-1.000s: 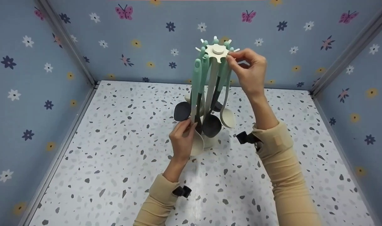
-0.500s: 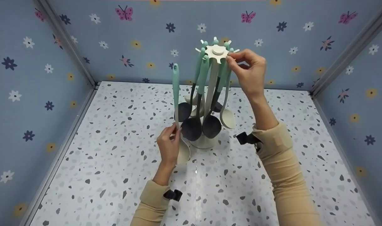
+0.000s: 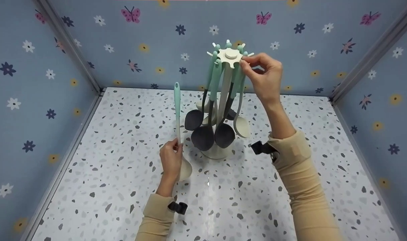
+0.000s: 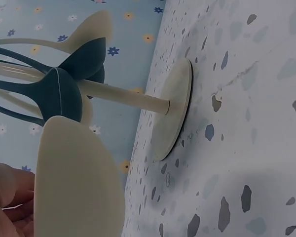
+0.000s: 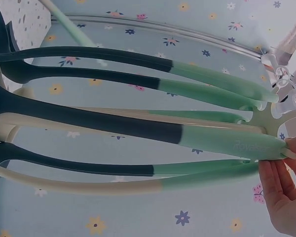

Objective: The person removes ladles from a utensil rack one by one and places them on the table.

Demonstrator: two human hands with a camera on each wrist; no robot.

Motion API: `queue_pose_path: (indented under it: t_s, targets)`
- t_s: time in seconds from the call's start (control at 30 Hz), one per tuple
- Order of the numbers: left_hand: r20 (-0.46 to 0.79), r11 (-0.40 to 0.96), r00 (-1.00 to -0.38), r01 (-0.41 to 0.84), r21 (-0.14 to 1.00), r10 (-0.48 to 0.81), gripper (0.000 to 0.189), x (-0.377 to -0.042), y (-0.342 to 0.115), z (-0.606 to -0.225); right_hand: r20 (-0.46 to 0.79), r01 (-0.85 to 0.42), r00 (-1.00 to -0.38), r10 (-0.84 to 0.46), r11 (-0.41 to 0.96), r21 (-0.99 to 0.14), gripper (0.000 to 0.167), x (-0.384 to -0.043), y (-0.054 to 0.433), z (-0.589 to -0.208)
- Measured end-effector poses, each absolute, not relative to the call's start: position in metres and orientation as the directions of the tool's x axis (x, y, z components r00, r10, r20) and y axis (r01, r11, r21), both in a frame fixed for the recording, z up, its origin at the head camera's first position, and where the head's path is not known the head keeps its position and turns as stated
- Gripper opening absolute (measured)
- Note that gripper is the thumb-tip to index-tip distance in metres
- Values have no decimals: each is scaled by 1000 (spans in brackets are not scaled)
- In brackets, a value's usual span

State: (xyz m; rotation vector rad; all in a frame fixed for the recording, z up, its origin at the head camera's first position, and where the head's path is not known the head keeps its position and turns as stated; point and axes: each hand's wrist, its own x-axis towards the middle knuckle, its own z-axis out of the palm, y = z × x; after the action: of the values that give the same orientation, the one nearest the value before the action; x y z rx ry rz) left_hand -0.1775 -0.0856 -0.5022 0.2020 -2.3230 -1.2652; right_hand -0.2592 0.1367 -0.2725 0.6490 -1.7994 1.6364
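Note:
In the head view my left hand (image 3: pixel 170 162) pinches the lower shaft of a cream spatula (image 3: pixel 177 107) with a mint-green handle, upright and apart from the rack. Its broad cream head (image 4: pixel 79 182) fills the lower left of the left wrist view, fingers partly behind it. My right hand (image 3: pixel 265 77) pinches the edge of the cream utensil rack (image 3: pixel 230 55) at its top disc, by a handle's end. Several green-handled utensils hang there, including dark ladle-like ones (image 3: pixel 203 138) and a cream spoon-like one (image 3: pixel 242 127). The right wrist view shows fingertips (image 5: pixel 274 180) at a hook beside a dark utensil's handle (image 5: pixel 232 140).
The rack's round base (image 3: pixel 216 154) stands on a white speckled table (image 3: pixel 123 187). Blue flowered panels (image 3: pixel 156 50) rise behind and at both sides, with metal strips at the corners. Transparent hooks (image 5: pixel 283 79) stick out from the rack's top.
My left hand has carried the spatula left and nearer me, away from the rack, uncovering the dark utensil behind it. The right hand stays at the rack's top.

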Motion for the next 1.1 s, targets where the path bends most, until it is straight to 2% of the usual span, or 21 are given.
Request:
queue_pose_path:
  t_s: [0.27, 0.53, 0.77, 1.1]
  targets:
    - [164, 580, -939, -45, 814, -303, 13, -181, -91, -513, 709, -702, -704, 37, 112, -703, 8, -243, 131, -259]
    - [51, 639, -967, -125, 759, -249, 11, -184, -90, -525, 696, -687, -717, 52, 120, -717, 4, -239, 129, -256]
    - [-6, 685, -972, -170, 709, -235, 11, -183, -86, -535, 692, -683, -720, 55, 123, -720, 5, -238, 129, -258]
    - [-26, 712, -981, -157, 684, -191, 9, -182, -80, -543, 695, -685, -717, 55, 134, -716, 4, -238, 130, -257]
